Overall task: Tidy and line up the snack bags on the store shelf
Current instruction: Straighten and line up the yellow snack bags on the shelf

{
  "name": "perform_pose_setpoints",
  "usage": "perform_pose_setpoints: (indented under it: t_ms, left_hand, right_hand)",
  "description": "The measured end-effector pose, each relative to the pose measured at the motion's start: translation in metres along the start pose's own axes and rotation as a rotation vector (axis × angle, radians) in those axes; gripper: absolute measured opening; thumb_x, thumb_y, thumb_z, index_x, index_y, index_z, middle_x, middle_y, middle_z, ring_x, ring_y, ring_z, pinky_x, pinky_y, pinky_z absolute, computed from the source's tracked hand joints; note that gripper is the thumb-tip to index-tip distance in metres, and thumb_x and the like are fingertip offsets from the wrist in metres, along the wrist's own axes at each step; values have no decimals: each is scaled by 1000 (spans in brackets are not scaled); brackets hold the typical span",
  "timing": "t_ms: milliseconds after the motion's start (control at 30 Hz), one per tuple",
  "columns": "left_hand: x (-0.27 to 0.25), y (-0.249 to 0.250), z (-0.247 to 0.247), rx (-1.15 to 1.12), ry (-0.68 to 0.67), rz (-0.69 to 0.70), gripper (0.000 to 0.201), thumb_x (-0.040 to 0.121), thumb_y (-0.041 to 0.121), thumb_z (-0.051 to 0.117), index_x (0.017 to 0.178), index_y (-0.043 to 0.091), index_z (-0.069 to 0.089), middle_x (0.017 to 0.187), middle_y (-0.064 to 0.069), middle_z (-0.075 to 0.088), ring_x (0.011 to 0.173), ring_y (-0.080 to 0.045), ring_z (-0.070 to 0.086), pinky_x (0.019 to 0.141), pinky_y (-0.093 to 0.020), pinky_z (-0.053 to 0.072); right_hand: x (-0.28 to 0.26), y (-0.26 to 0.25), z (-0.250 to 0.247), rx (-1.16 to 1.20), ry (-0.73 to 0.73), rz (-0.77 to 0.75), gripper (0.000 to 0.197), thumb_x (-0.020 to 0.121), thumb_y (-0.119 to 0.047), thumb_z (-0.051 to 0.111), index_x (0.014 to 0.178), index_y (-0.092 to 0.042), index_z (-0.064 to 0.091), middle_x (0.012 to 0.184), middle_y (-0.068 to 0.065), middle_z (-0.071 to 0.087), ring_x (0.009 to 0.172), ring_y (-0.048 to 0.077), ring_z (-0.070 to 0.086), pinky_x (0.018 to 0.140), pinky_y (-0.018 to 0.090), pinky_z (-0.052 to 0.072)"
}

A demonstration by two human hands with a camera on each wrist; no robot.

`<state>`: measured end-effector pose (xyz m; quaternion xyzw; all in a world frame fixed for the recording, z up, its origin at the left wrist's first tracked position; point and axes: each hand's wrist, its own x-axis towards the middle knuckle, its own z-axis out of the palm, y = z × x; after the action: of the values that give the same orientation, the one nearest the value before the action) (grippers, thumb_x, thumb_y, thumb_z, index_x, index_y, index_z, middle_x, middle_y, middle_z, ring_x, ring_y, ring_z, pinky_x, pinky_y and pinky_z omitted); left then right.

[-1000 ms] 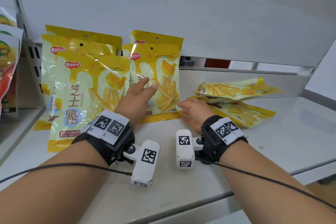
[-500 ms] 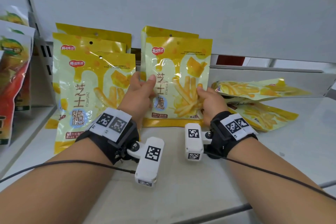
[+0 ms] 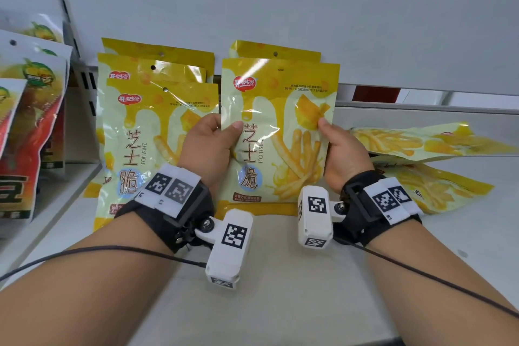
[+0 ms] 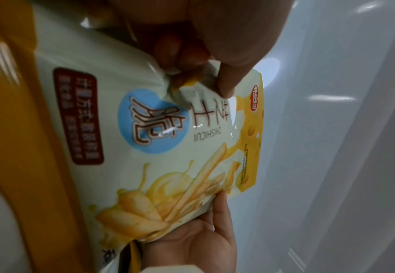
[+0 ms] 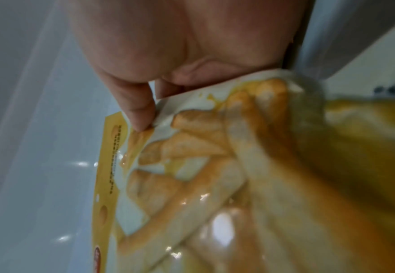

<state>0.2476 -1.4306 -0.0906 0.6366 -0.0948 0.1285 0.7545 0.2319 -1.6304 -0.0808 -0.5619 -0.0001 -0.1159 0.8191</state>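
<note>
A yellow snack bag (image 3: 278, 132) printed with cheese sticks stands upright on the white shelf (image 3: 280, 275). My left hand (image 3: 209, 146) pinches its left edge, thumb on the front (image 4: 224, 86). My right hand (image 3: 341, 149) pinches its right edge, thumb on the front (image 5: 138, 114). Another bag (image 3: 276, 50) of the same kind stands right behind it. To the left, a row of three such bags (image 3: 146, 126) leans upright. Two more bags (image 3: 421, 140) lie flat on the shelf at the right, one on the other (image 3: 438, 188).
Red and green snack bags (image 3: 31, 126) stand on the neighbouring shelf section at the far left. The white back panel (image 3: 280, 8) rises behind the bags. The shelf's front edge (image 3: 252, 341) runs close below my forearms.
Both hands closed on the front bag's edges and raised it upright. My view has moved closer and to the left.
</note>
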Motion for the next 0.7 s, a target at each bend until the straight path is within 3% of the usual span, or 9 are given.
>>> perform_pose_setpoints:
  t_ms: [33,133,200,300,367,433,500,600,700]
  left_hand:
    - [-1,0,-1,2,14,11,4,84,27,66,81,24,66,79,-2,75,70,-18,71,65,-32,55]
    - [-5,3,-1,16,40,44,10,89,23,63,79,24,65,64,6,70,42,-1,57,41,-13,42]
    - [-8,6,1,11,28,35,8,91,20,62,83,20,63,54,9,66,35,1,49,36,-10,35]
    - [-11,8,4,74,-37,41,4,90,23,63,88,19,62,51,13,61,36,1,45,38,-12,36]
    - [-13,9,6,119,-88,52,12,87,24,67,95,16,64,63,12,66,47,3,54,46,-12,43]
    - [-13,8,8,176,-122,31,32,79,31,74,104,14,64,92,-3,71,77,-9,68,71,-26,57]
    - [-14,6,8,258,-108,8,32,74,38,74,98,21,61,111,-11,66,99,-22,66,90,-40,54]
    - [-13,3,8,253,-80,37,11,86,26,68,87,21,58,95,-8,71,91,-24,69,81,-37,57]
    - [-11,1,7,228,-32,74,15,89,20,65,77,23,56,58,14,65,66,-6,67,63,-23,54]
  right_hand:
    - [-1,3,-1,-7,-23,11,36,92,-24,53,118,0,60,111,18,68,102,31,66,86,44,54]
    - [-2,11,-5,-46,-64,18,16,91,-15,55,101,-8,65,86,5,74,79,19,71,66,31,57]
    - [-2,13,-6,-18,-55,14,13,92,-10,53,97,-10,65,79,2,74,73,16,71,63,30,58]
    - [-4,12,-8,47,-33,7,14,93,-10,51,95,-12,65,78,1,74,74,17,71,63,32,59]
    - [-5,10,-10,76,-7,-1,14,93,-12,52,94,-14,66,80,1,74,75,17,71,65,34,59]
    - [-6,7,-12,132,14,-6,13,93,-12,53,91,-16,65,80,2,75,74,17,72,65,37,58]
    - [-7,4,-12,194,11,3,12,94,-12,52,91,-14,63,82,3,75,75,19,72,62,39,58]
    - [-10,3,-7,204,-8,34,27,94,-15,51,117,-3,58,106,13,70,96,27,68,83,47,55]
    - [-12,3,-5,144,-57,126,37,94,-23,51,125,-4,56,121,18,63,112,32,61,100,51,44]
